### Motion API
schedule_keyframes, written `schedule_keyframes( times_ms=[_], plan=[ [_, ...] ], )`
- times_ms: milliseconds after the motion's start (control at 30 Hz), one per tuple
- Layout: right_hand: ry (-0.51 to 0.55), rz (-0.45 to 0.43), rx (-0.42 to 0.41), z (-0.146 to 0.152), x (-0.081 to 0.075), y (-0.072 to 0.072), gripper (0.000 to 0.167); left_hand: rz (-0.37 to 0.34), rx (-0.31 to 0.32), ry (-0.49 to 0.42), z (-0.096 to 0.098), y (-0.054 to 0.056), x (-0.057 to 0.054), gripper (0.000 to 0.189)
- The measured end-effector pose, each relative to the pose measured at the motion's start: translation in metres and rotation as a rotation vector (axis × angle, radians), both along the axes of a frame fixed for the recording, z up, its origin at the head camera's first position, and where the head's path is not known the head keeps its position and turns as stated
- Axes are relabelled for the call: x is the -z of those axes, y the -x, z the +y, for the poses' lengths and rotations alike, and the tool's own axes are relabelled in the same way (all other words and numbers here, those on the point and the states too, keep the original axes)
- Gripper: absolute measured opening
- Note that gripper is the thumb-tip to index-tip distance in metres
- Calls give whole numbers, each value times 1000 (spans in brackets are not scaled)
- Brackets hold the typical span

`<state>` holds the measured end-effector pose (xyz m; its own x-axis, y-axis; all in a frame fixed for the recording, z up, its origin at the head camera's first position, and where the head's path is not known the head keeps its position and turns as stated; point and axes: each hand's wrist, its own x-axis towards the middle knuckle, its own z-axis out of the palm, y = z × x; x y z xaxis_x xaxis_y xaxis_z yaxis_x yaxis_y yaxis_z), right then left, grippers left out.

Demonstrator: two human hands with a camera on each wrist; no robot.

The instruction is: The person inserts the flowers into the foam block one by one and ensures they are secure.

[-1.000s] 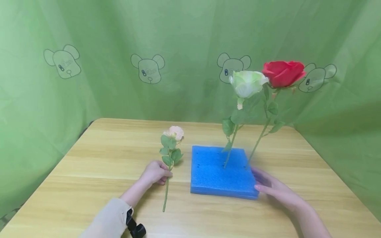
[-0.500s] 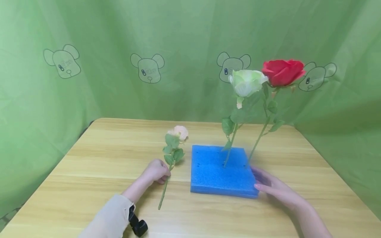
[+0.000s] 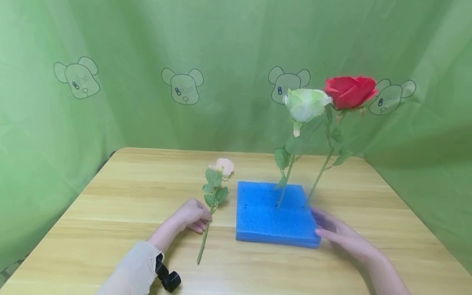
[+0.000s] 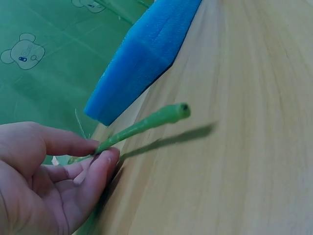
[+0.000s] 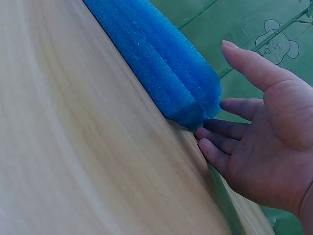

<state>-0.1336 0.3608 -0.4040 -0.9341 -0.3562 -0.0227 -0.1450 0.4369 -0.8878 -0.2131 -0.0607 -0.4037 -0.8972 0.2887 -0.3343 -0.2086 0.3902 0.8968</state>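
Observation:
My left hand (image 3: 191, 215) pinches the green stem of a pale pink rose (image 3: 224, 166) between thumb and fingers. In the left wrist view the cut stem end (image 4: 168, 113) points away from the hand and casts a shadow on the wood, raised a little off it. To the right lies a blue foam block (image 3: 276, 223) with small holes in its top. A white-green rose (image 3: 307, 105) and a red rose (image 3: 350, 92) stand in it, leaning right. My right hand (image 3: 341, 233) is at the block's right side, fingertips against its edge, thumb (image 5: 257, 66) lifted away in the right wrist view.
The wooden table (image 3: 121, 196) carries all of this. Behind and along both sides hangs a green curtain (image 3: 228, 37) printed with bear faces. A black wrist camera mount (image 3: 169, 278) sits under the left sleeve. The tall roses rise above the block's back right part.
The pink rose has turned slightly in my left hand's grip, its bloom shifting right and its stem end left. The right hand, block and standing roses hold still.

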Motion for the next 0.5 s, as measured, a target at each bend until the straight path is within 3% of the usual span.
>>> schedule_keyframes(
  times_ms=[500],
  plan=[
    [17,-13,4,0,1,0,58,-93,122,-201,-5,-6,-6,24]
  ],
)
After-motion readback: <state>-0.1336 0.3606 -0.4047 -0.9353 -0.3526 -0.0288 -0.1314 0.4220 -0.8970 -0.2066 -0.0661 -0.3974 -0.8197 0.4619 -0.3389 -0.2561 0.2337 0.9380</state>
